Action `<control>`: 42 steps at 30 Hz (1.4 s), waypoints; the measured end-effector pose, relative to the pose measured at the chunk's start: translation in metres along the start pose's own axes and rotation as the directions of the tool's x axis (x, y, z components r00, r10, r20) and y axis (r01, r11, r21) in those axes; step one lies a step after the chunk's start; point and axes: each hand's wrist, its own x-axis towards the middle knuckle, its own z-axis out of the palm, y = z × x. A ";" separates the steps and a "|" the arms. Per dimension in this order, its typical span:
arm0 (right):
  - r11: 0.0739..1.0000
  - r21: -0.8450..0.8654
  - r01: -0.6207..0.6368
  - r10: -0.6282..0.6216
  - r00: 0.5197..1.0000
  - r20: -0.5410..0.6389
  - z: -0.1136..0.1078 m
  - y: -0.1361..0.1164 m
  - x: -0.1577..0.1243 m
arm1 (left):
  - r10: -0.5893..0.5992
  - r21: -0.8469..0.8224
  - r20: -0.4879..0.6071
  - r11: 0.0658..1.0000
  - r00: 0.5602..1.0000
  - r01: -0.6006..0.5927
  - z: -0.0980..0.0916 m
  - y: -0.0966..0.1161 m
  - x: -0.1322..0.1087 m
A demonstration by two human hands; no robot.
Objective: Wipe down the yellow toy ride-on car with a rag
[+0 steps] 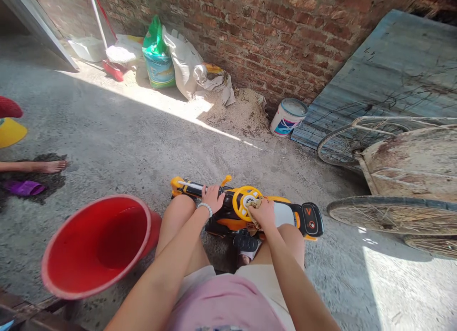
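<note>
A grey concrete floor [124, 117] runs up to a red brick wall [257, 31], with bright sunlight in a strip along its base and in a patch at lower right. A seated person has a yellow-and-black ride-on toy [228, 223] on the floor in front, across the knees. The hands are apart: the left hand [213, 199] rests on the toy's body, though whether it grips is unclear; the right hand [264, 213] pinches a brown cloth [256, 203] against the yellow steering wheel [237, 202].

Beside the left knee stands a big red bucket [60, 255]. Farther left, another person's bare foot [53, 167] lies on a dark wet patch [57, 179], near a purple slipper [26, 187].

Along the wall, left to right, are a white tub [86, 49], a red dustpan [113, 70], sacks [182, 60], a sandy heap [246, 110] and a white pail [289, 117]. At right, a bluish metal sheet [374, 74] leans behind a worn cart [410, 160] with spoked wheels.
</note>
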 end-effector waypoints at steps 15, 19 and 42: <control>0.972 -0.189 0.137 -0.146 0.989 -0.034 -0.017 0.005 0.024 | 0.000 0.000 -0.014 1.000 1.000 0.000 -0.002 0.003 -0.003; 0.839 -0.386 0.384 -0.392 0.918 0.061 -0.036 -0.018 0.040 | -0.004 -0.014 -0.006 1.000 1.000 0.004 -0.005 0.004 -0.003; 0.872 -0.327 0.365 -0.328 0.931 0.162 -0.022 -0.024 0.000 | -0.006 -0.003 -0.017 1.000 1.000 0.006 -0.001 0.002 -0.002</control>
